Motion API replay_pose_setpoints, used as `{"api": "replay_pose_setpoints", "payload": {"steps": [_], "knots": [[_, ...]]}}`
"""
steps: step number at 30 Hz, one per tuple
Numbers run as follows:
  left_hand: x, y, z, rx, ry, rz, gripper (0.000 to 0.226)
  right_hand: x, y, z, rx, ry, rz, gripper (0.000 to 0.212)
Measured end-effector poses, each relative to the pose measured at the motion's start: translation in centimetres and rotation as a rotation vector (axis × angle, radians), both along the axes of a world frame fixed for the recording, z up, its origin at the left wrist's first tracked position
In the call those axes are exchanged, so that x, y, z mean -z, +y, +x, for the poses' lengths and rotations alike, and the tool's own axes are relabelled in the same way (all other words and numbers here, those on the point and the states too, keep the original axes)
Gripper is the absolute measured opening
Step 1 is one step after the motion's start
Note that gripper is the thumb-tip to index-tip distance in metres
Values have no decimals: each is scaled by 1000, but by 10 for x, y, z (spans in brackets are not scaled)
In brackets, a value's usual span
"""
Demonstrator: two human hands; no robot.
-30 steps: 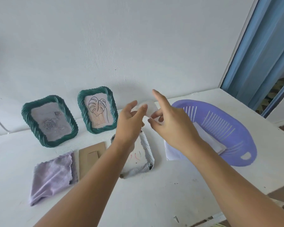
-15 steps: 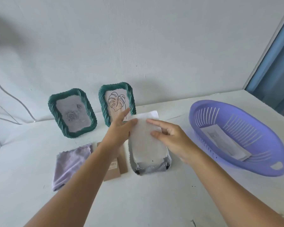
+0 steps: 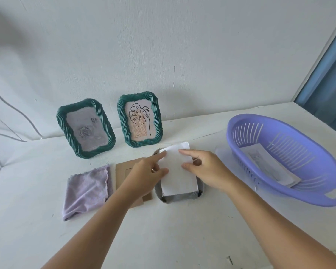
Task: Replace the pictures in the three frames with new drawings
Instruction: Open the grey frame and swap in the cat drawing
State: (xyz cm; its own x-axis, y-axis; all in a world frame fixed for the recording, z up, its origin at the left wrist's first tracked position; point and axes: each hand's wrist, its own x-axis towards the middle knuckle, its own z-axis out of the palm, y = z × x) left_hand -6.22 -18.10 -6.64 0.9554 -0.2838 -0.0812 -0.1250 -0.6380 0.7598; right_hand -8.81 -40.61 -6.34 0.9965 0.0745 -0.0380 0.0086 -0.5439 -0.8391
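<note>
Head view looks down on the white sheet lying over the face-down frame, whose grey rim shows along the sheet's near end and at both near corners; the sheet's long axis runs from the person toward the wall, and its far end overhangs the frame toward the table's back edge, so it seems to need sliding back toward the near edge to seat squarely; both hands bracket it, the left hand on its left edge with forefinger stretched to the far left corner and thumb lying on the paper, the right hand on its right edge with forefinger and thumb straight and pressing down; neither hand curls round anything, both flat on the sheet and about equally near; the cardboard backing lies just left of the frame, partly under the left wrist, with the lilac cloth beyond it; two green frames stand near the back edge by the wall; the purple basket holding papers sits toward the right edge; bare table lies in front toward the near edge.
</note>
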Motion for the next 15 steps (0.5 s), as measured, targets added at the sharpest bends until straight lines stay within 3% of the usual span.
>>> {"api": "replay_pose_setpoints", "payload": {"steps": [15], "knots": [[-3,-9,-2,-7,-48,144,58,9,-5,10,-25,24,-232,49]]}}
